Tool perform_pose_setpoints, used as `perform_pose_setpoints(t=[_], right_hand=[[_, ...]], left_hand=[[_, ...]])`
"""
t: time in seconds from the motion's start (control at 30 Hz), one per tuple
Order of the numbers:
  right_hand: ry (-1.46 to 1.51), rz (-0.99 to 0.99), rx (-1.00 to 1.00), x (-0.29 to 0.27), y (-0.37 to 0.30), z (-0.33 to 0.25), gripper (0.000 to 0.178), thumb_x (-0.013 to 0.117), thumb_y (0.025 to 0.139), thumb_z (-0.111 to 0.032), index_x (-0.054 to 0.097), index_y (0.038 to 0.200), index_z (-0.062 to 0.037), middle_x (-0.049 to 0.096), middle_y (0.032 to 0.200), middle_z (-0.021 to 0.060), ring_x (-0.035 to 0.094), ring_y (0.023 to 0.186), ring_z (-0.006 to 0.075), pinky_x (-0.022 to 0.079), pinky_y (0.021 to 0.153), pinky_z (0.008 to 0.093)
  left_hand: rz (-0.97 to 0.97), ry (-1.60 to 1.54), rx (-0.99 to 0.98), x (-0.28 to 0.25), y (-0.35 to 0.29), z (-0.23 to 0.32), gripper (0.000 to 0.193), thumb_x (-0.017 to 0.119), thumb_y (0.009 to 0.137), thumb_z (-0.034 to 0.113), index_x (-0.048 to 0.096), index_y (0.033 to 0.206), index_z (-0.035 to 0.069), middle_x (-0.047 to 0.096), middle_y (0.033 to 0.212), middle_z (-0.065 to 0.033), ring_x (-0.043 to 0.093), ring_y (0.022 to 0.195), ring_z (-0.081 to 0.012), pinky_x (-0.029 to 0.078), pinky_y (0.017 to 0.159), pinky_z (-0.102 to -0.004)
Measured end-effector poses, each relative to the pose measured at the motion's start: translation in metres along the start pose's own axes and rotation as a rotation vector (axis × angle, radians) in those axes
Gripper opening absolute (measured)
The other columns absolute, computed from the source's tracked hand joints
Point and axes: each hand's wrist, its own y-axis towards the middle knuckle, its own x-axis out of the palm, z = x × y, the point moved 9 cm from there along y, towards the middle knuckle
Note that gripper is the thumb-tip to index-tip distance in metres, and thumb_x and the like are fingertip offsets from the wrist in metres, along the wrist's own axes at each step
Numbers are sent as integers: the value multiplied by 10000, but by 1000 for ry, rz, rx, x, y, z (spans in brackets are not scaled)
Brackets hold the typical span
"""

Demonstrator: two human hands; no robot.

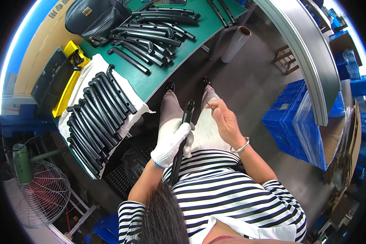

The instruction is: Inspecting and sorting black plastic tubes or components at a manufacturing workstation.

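Note:
My left hand (169, 140), in a white knitted glove with a blue cuff edge, is wrapped round a black metal tube (176, 170). The tube stands nearly lengthwise over my lap, its forked, holed end pointing away from me. To the right of that end, my bare right hand (226, 121) is closed in a pinch. Something small, thin and dark shows at its fingertips, too small to name. Left of my hands, several similar black tubes (103, 99) lie side by side on a white cloth (139, 103). More black tubes (140, 34) are piled loosely on the green table (166, 72).
A yellow bin (64, 94) with small dark parts and a black bag (94, 20) sit on the table. A fan (40, 191) stands at lower left, a black basket (118, 175) under the table. At right are a film roll (236, 44), blue crates (286, 122) and a metal-edged bench (303, 44).

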Motion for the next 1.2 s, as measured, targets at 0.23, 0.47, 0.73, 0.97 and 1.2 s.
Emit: perform_pose_setpoints(t=[0.23, 0.47, 0.73, 0.97, 1.2], right_hand=[[-494, 35, -260, -7, 0, -38, 133, 724, 900, -155, 668, 907, -34, 580, 724, 83, 549, 602, 242, 447, 563, 340], [-587, 18, -279, -6, -1, -43, 135, 769, 837, -141, 682, 896, -57, 611, 733, 68, 612, 644, 247, 480, 563, 350], [-667, 43, -320, -6, -2, -50, 142, 767, 834, -168, 679, 886, -69, 595, 719, 62, 610, 644, 243, 473, 554, 357], [-568, 32, -324, -9, -9, -29, 152, 742, 872, -171, 676, 867, -34, 586, 685, 83, 584, 587, 245, 454, 544, 342], [-636, 191, 418, -70, 5, 54, 245, 589, 1008, -262, 682, 900, -63, 586, 675, 93, 582, 583, 168, 462, 579, 326]], left_hand=[[68, 136, 45, 4, -7, 9, 296, 518, 1040, 298, 525, 1105, 10, 535, 691, -40, 503, 479, -111, 451, 460, -250], [69, 172, 67, 3, -6, 9, 326, 530, 1038, 324, 518, 1113, 7, 533, 690, -36, 500, 471, -109, 449, 458, -245], [36, 177, 80, 4, -7, 8, 337, 540, 1033, 339, 518, 1111, 12, 513, 679, -24, 479, 457, -102, 441, 443, -245], [37, 213, 55, 1, -7, 5, 332, 548, 1030, 338, 515, 1106, 17, 492, 683, -15, 453, 450, -92, 428, 427, -241], [55, 162, 9, -1, -19, -3, 285, 541, 1043, 322, 504, 1102, 46, 498, 708, 0, 450, 471, -79, 419, 405, -232]])
